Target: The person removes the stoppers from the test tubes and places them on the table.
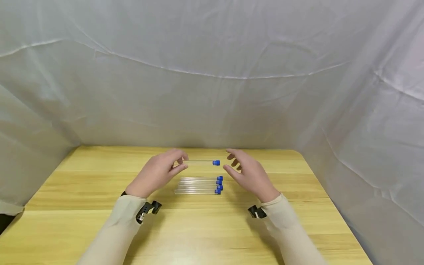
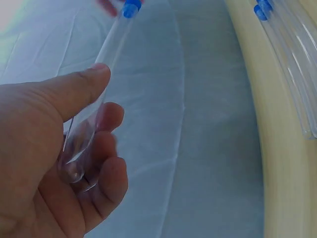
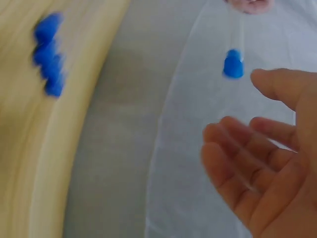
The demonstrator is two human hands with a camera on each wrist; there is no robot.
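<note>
My left hand (image 1: 162,171) holds a clear test tube (image 1: 200,162) by its closed end, level above the table, with its blue cap (image 1: 216,162) pointing right. In the left wrist view the thumb and fingers (image 2: 99,163) pinch the tube (image 2: 106,59), whose cap (image 2: 131,7) lies far from the hand. My right hand (image 1: 246,171) hovers just right of the cap, fingers loosely spread and holding nothing. The right wrist view shows its fingers (image 3: 252,148) near the cap (image 3: 233,63). Three more blue-capped tubes (image 1: 198,185) lie side by side on the wooden table (image 1: 205,228) below the hands.
White sheeting (image 1: 212,73) walls in the table at the back and both sides. The table's edge with the lying tubes (image 2: 292,64) shows in the left wrist view, and their caps (image 3: 48,52) blur in the right wrist view.
</note>
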